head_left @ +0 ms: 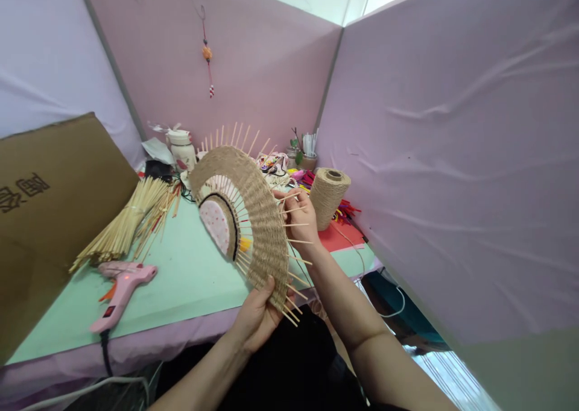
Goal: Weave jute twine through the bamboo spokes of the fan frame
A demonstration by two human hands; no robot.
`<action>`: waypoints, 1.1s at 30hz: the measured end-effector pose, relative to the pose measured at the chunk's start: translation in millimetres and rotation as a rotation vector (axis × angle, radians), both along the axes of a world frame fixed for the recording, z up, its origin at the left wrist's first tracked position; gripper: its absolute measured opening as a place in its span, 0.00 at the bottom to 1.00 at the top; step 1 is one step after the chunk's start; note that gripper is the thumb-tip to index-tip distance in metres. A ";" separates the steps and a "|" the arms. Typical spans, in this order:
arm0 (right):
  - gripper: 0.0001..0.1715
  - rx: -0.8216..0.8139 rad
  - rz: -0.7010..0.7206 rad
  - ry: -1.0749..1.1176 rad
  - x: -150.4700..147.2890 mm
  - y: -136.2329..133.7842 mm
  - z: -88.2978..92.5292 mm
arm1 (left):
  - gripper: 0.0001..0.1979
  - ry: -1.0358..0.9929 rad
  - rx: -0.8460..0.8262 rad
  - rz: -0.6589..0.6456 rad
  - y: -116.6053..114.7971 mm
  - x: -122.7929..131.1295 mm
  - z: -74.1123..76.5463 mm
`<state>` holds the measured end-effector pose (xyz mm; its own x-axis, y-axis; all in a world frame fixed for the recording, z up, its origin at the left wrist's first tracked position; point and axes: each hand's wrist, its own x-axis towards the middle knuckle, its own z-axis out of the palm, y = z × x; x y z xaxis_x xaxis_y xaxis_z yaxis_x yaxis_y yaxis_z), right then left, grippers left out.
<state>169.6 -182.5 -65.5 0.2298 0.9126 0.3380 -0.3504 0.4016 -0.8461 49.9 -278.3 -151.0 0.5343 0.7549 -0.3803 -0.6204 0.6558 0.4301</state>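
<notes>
A half-round woven fan made of thin wooden sticks and jute twine stands upright in front of me, with a white, pink-dotted core at its left. My left hand grips its lower edge, thumb pressed on the weave. My right hand is at its right rim, fingers curled among the protruding stick ends, apparently on the twine. A strand runs toward a jute twine spool standing just right of the fan.
A pink glue gun lies on the green table at the left, next to a bundle of sticks and a cardboard sheet. A jar, cups and craft scraps crowd the back. Pink partition walls enclose the table.
</notes>
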 end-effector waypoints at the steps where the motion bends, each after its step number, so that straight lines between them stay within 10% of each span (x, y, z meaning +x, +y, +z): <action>1: 0.21 0.019 -0.024 -0.040 1.9 -1.6 3.3 | 0.06 -0.019 0.020 -0.034 3.1 1.2 0.1; 8: 0.17 0.063 -0.140 -0.176 10.3 -7.4 6.2 | 0.19 0.068 0.027 -0.395 -2.5 6.0 1.3; 12: 0.16 0.064 -0.173 -0.166 9.3 -9.0 1.9 | 0.14 0.404 0.470 -0.659 4.5 -27.1 20.4; 18: 0.16 0.079 -0.174 -0.163 7.4 -9.2 -0.3 | 0.20 0.817 1.277 0.410 74.8 -40.4 94.0; 22: 0.16 0.072 -0.163 -0.268 9.1 -10.2 2.5 | 0.22 0.932 1.525 0.469 99.8 -12.9 109.6; 33: 0.10 0.072 -0.025 -0.731 36.6 -5.0 48.2 | 0.17 0.949 1.431 0.538 95.4 7.5 98.0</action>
